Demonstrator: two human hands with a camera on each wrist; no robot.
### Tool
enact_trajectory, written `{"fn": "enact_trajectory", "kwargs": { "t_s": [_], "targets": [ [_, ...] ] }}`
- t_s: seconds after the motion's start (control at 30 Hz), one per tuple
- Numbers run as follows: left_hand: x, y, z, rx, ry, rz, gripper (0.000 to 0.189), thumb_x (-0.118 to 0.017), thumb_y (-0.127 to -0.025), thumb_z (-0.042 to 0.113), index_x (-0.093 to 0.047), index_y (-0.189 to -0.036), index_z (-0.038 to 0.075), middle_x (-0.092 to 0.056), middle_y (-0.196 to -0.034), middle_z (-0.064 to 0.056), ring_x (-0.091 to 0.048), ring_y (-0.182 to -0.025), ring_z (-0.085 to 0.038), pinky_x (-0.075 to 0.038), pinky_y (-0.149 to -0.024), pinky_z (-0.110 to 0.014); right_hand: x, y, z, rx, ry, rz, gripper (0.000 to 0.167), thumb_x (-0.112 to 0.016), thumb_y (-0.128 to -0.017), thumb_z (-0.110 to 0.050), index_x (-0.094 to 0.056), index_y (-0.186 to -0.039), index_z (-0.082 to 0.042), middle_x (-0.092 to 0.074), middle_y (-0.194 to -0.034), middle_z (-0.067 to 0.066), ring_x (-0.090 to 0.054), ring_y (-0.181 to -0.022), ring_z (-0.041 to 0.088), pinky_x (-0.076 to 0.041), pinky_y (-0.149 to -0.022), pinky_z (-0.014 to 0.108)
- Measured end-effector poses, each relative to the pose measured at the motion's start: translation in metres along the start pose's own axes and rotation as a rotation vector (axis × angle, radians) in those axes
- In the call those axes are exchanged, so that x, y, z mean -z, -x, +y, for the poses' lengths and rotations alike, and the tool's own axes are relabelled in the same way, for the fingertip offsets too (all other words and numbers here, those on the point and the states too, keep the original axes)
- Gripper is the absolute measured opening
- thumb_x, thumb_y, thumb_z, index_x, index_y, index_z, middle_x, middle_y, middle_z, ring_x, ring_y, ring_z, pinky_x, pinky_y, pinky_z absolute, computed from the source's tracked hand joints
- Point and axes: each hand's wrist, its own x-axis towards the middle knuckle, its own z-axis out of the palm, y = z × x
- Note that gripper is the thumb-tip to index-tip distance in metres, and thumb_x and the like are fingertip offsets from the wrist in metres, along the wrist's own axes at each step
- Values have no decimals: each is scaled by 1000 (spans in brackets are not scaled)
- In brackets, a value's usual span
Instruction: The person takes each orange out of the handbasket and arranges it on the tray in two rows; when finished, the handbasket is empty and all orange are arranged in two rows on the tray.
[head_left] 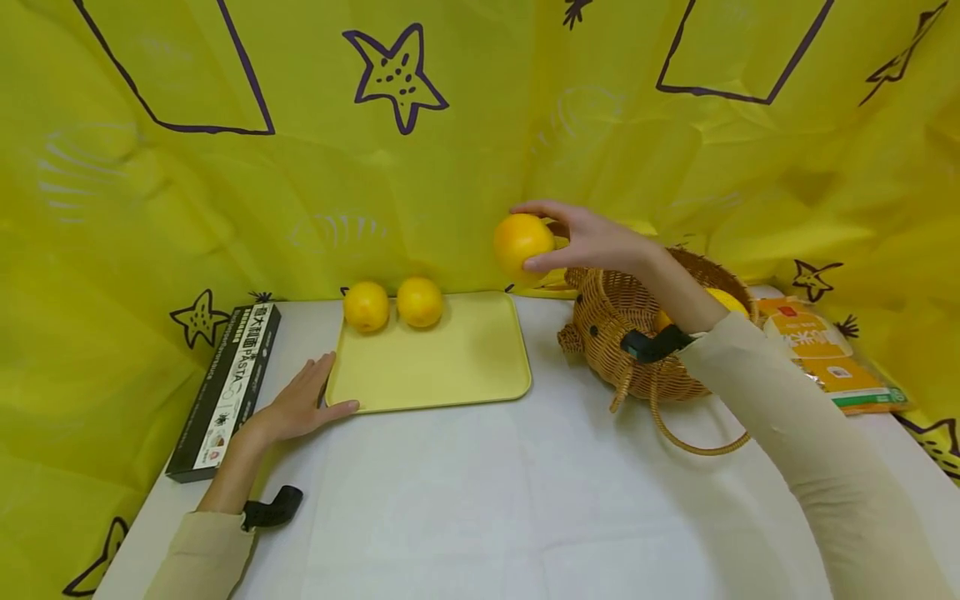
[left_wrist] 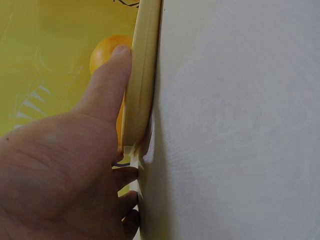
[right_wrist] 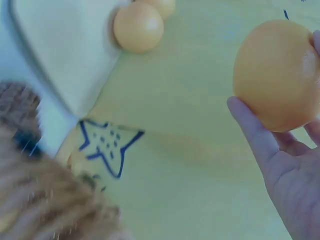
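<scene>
An orange [head_left: 522,243] is held up in the air by my right hand [head_left: 588,240], its thumb below and fingers over the top. The right wrist view shows the same orange [right_wrist: 276,75] between thumb and fingers. Below and to the left, a pale yellow tray [head_left: 435,367] lies on the table, with two oranges side by side at its back left: one orange [head_left: 366,306] in the corner, another orange [head_left: 420,302] beside it. My left hand [head_left: 303,400] rests at the tray's left front corner, fingers extended; in the left wrist view its thumb [left_wrist: 107,82] lies along the tray's edge.
A wicker animal-shaped basket [head_left: 622,325] with yellow-orange fruit [head_left: 727,302] inside stands under my right forearm, its handle [head_left: 701,451] hanging at the front. An orange packet [head_left: 832,350] lies right of it. A black pasta box [head_left: 225,392] lies at the left, before a yellow curtain [head_left: 465,167].
</scene>
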Motion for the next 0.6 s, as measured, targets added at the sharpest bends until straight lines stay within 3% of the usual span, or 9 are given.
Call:
{"fn": "enact_trajectory", "kwargs": {
  "t_s": [0.27,0.6],
  "targets": [
    [0,0,-1,10,2,7,102,-61,-90,51,-5,-154,-4,-4,-160,-31,-1,-146,-53,-7,-116,-69,-24,-39,-11,43,128,-98,85,-75,-82,-28,-28,-152,-16,-31,-151,10,-45,-124,26,-46,-99,43],
    [1,2,2,4,-8,13,101,-61,-89,51,-7,-153,-6,-6,-159,-32,-3,-145,-54,-9,-115,-69,-43,-63,7,101,212,-113,83,-76,-81,-23,-32,-150,-7,-34,-147,16,-41,-125,30,-43,-103,47]
  ]
}}
